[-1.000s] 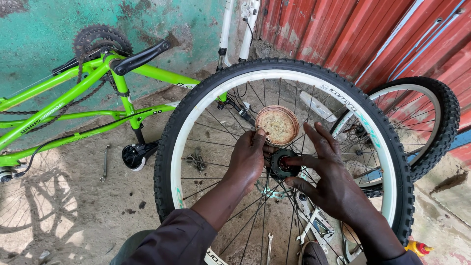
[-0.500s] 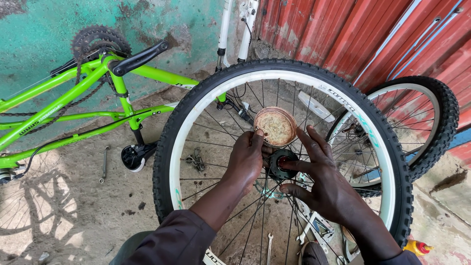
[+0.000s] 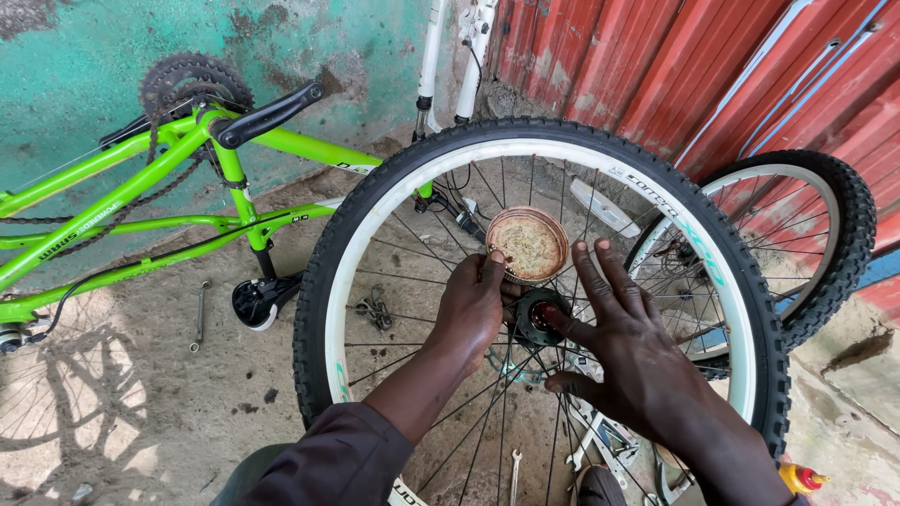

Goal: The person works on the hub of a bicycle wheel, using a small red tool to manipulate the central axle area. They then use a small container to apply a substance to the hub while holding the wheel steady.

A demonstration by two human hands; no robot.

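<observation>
A bicycle wheel with a black tyre (image 3: 356, 215) and white rim stands upright in front of me. My left hand (image 3: 473, 309) reaches through the spokes and its fingertips rest by the dark hub (image 3: 536, 317) at the wheel's centre. My right hand (image 3: 630, 349) is spread wide, fingers apart, its fingertips touching the right side of the hub. Just above the hub, behind the spokes, sits a small round tin (image 3: 528, 244) with brownish grease in it.
An upturned green bicycle frame (image 3: 141, 201) with chain and crank lies at the left against a teal wall. A second wheel (image 3: 825, 244) leans on red corrugated sheeting at the right. Spanners (image 3: 199, 317) lie on the dirt floor, and a yellow bottle (image 3: 799, 478) at bottom right.
My right hand has shifted slightly and spread wider beside the hub. My left hand stays at the hub; the wheel has not visibly moved.
</observation>
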